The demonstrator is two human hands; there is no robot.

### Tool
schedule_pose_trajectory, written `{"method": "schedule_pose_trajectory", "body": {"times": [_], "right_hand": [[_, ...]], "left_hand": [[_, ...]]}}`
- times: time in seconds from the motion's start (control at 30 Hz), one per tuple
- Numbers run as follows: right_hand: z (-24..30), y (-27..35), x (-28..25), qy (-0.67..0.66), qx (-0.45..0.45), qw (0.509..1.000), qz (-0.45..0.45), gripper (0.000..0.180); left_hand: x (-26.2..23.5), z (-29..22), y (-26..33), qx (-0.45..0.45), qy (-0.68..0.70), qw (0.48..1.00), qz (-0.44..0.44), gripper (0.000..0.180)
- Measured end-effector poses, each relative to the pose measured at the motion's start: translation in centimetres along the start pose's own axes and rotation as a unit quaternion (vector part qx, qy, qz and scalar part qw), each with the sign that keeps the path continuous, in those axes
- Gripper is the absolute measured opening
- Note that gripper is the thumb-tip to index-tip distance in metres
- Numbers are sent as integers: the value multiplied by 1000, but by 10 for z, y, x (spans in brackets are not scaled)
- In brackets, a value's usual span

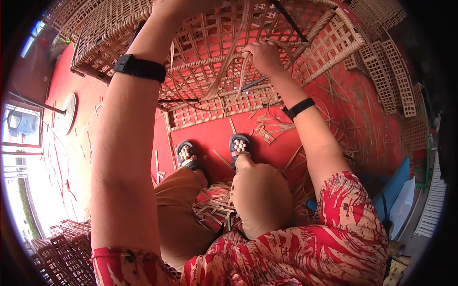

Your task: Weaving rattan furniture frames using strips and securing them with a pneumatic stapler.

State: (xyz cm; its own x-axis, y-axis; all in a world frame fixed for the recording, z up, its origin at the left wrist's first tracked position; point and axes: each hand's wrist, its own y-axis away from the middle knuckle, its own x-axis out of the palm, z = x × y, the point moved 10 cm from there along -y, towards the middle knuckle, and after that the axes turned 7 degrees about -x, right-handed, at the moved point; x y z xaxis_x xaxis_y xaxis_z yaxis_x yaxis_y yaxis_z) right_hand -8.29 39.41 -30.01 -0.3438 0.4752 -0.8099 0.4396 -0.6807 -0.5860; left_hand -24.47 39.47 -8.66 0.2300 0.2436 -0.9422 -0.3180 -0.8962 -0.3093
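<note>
Right hand (263, 56), one o'clock: pinching cane (244, 69). Left hand (188, 6), twelve: grip cropped, cannot tell. Possible snag on basket (355, 44): loose ends (211, 90).

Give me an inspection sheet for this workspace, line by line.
Surface: red floor, under the sandals.
Work things: woven lattice piece with dark rods; long pale strips trail across it.
Clutter: cut strips scattered on the floor; a heap of scraps between the legs.
Hands: right hand at the strips, left hand partly out of frame at the top; grip unclear on both.
Cables: none certain; thin lines on the left floor could be cable or strip.
Surroundings: lattice panels at upper right, round pale base at left, blue sheet at right.
</note>
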Motion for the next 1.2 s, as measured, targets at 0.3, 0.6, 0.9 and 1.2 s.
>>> {"method": "schedule_pose_trajectory", "body": {"times": [0.3,0.6,0.9,1.2], "right_hand": [[3,-4,41,-25,20,971,236,33],[13,-4,32,31,-77,984,159,20],[42,-3,29,98,-170,968,155,17],[42,26,-7,62,-104,993,-16,33]], "left_hand": [[7,19,-6,17,-18,999,-40,59],[12,23,-2,23,-16,998,-49,54],[14,26,8,19,-31,999,-39,52],[20,31,11,18,-31,998,-57,50]]}}
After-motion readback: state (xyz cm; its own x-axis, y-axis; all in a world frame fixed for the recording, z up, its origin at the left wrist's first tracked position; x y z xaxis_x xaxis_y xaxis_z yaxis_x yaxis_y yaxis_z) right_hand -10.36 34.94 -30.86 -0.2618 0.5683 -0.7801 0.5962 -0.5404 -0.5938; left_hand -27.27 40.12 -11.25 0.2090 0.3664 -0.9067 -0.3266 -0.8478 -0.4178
